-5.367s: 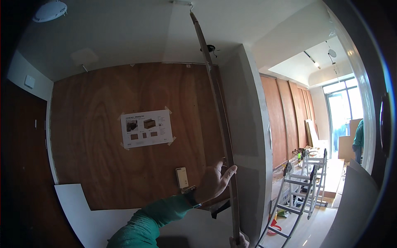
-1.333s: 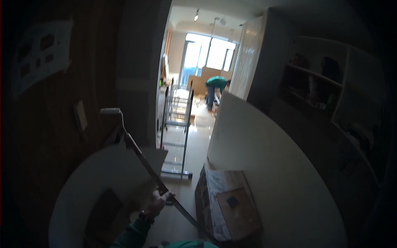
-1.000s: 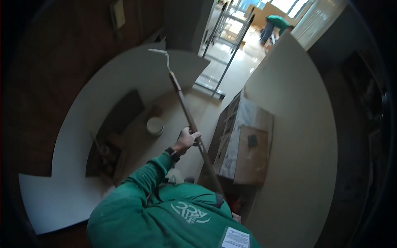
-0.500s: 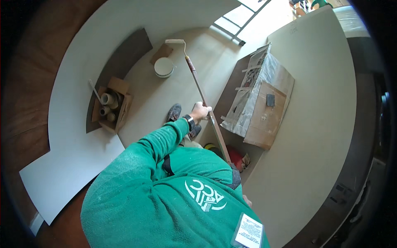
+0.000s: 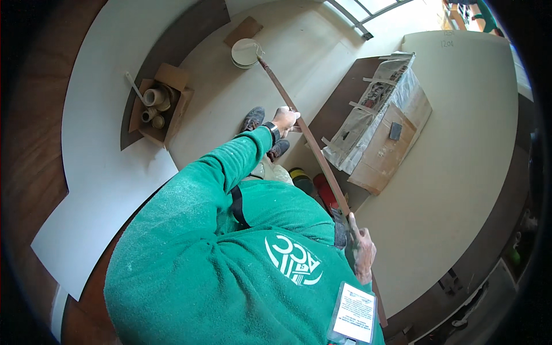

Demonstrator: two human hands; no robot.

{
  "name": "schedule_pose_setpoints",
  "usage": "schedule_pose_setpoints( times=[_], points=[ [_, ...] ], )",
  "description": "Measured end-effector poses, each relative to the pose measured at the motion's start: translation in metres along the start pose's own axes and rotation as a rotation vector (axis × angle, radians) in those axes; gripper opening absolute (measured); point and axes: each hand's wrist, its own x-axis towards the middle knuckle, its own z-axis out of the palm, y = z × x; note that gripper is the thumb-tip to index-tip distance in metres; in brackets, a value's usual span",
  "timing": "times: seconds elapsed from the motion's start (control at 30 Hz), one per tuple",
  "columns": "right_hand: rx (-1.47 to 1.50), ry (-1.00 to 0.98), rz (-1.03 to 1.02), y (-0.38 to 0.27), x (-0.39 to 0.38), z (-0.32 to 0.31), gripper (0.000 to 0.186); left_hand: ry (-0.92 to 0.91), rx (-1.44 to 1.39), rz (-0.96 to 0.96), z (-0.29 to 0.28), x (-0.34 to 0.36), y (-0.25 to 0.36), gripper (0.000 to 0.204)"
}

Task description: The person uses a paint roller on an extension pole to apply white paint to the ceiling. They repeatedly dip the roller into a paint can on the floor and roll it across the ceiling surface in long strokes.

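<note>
My left hand is closed round a long brown pole reaching diagonally across the view. Lower on it, my right hand grips it with the index finger stretched along it. At the pole's far end a thin roller frame overlaps a round white bucket on the floor; whether the roller touches it I cannot tell. The bucket sits beside a flat cardboard piece. My two shoes show below my left hand.
An open carton of rolls stands at the left by white board. A plastic-and-cardboard-covered box leans near a pale panel at the right. Red and yellow containers are near my legs. A ladder and a co-worker's green sleeve appear at top.
The roller end has moved from beside the bucket to over it. My right hand has come clearly into view on the pole. Earlier, my view faced the doorway; now it points down.
</note>
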Motion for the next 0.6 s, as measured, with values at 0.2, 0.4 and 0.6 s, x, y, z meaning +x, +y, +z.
schedule_pose_setpoints(
  times=[0.2,0.4,0.6],
  points=[
    [-0.112,-0.055,-0.012,-0.034,0.058,-0.016,0.055,-0.003,-0.031,-0.005,-0.002,0.002,0.019,0.019],
    [-0.198,-0.042,-0.013,-0.069,0.101,-0.018,0.06,-0.009,-0.088,0.019,-0.014,0.016,0.032,0.025],
    [-0.236,-0.067,-0.045,-0.091,0.119,-0.036,0.058,0.014,-0.122,0.04,-0.015,0.013,0.04,0.02]
  ],
)
